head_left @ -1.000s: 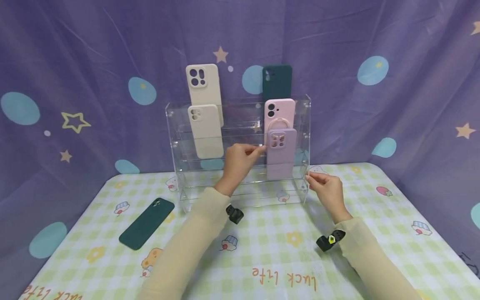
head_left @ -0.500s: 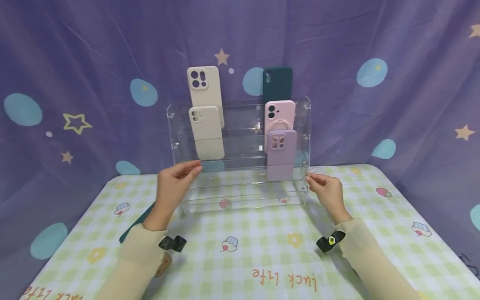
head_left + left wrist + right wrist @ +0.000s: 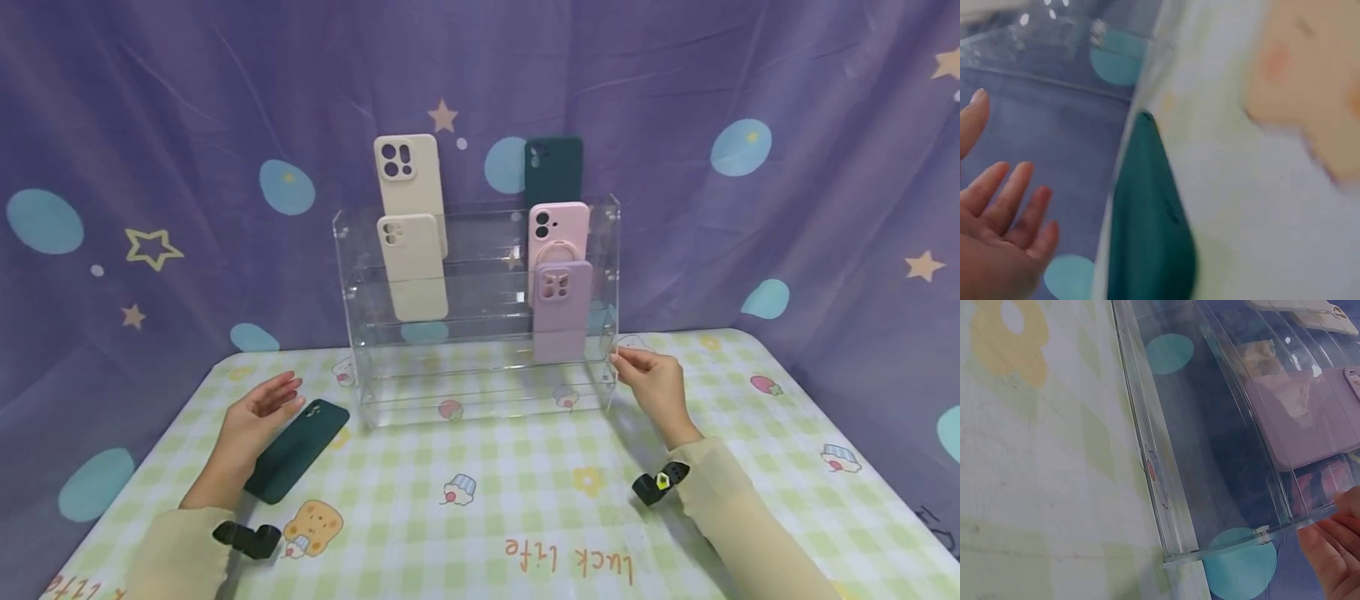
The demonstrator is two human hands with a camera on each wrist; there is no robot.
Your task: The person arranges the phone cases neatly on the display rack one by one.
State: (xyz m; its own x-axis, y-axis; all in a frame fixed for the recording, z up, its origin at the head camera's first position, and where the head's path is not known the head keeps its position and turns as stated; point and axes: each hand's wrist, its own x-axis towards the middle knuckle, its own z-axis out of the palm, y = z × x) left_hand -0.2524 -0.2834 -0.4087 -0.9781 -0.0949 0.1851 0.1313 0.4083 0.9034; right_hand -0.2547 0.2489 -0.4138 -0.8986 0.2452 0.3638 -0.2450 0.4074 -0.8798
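My left hand is above the far-left part of a dark green phone case lying on the table. Its fingers are spread and loosely bent, and the left wrist view shows nothing between them. With thumb and fingertips, my right hand pinches the right side edge of a clear acrylic display rack. On the rack's left stand two cream phone cases, a rear one and a front one. On its right are a dark green case, a pink case and a lilac case, one before another.
A checked tablecloth with printed cupcakes and lettering covers the table. Behind the rack hangs a purple curtain with stars and blue spots. A black camera strap is on each wrist.
My left hand has moved from beside the lilac case, leftward and down, to the green case on the table. My right hand stays at the rack's edge.
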